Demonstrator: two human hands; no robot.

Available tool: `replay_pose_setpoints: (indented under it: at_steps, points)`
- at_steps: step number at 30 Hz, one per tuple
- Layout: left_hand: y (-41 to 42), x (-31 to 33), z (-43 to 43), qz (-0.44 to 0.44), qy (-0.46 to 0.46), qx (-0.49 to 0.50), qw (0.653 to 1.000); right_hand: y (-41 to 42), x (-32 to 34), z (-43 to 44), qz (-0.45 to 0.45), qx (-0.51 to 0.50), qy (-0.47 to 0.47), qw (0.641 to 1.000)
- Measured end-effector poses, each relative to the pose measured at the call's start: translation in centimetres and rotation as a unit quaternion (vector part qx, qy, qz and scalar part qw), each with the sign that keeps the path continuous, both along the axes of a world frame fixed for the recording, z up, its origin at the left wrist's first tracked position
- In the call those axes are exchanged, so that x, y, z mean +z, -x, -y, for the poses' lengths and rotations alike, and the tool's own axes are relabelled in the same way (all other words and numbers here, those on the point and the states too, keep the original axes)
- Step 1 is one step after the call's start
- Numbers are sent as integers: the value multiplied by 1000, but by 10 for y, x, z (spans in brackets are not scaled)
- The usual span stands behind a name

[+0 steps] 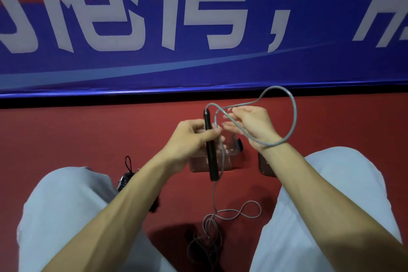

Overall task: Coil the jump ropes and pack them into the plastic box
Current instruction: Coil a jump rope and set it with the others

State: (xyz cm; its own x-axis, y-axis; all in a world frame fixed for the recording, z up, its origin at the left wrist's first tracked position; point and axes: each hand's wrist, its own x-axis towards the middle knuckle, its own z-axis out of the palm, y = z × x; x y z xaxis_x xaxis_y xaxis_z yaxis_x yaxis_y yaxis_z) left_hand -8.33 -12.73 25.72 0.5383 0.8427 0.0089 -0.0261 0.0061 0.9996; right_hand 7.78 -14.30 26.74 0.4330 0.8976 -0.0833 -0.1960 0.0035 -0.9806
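My left grip [189, 137] pinches the handle [210, 152]; my right grip [251, 126], fingers spread, carries the rope [293, 112] looped, above the box [229, 159].

Your left hand [189, 137] holds the rope handle [210, 150] upright above the plastic box [234, 161], which sits on the floor [88, 134] between your knees, in front of the banner [198, 68]. Your right hand [251, 126], just right of the handle, has the cord [293, 117] looped around its wrist. The cord's slack lies heaped on the floor nearer you. A second rope bundle [127, 180] lies left of the box, beside your left forearm
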Motion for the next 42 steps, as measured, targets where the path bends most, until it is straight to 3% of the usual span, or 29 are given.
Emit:
replay_pose_setpoints:
  at_steps: [7,13,16,19,24,27,30,36,42]
  points:
    - [9,10,-15,214,157,120,957,18,-15,0,207,168,111,958]
    - [23,10,-31,369,267,161,875,26,-15,5,232,297,88,922]
    - [26,8,-34,402,283,162,855,31,-19,5,227,303,56,924]
    - [21,10,-32,365,238,189,880,31,-19,4,198,230,45,952]
    - [19,8,-29,124,59,215,967,20,-6,2,116,127,-20,985]
    - [17,1,-29,-12,-62,196,978,11,5,5,41,103,-62,992]
    - [14,-4,-27,-95,-107,114,983,4,15,7,-62,95,-110,987]
    - [10,-4,-12,-66,-26,-54,996,-8,19,6,-214,60,-156,962]
    - [3,-4,-1,-68,-83,-84,991,-7,14,4,-302,26,-149,941]
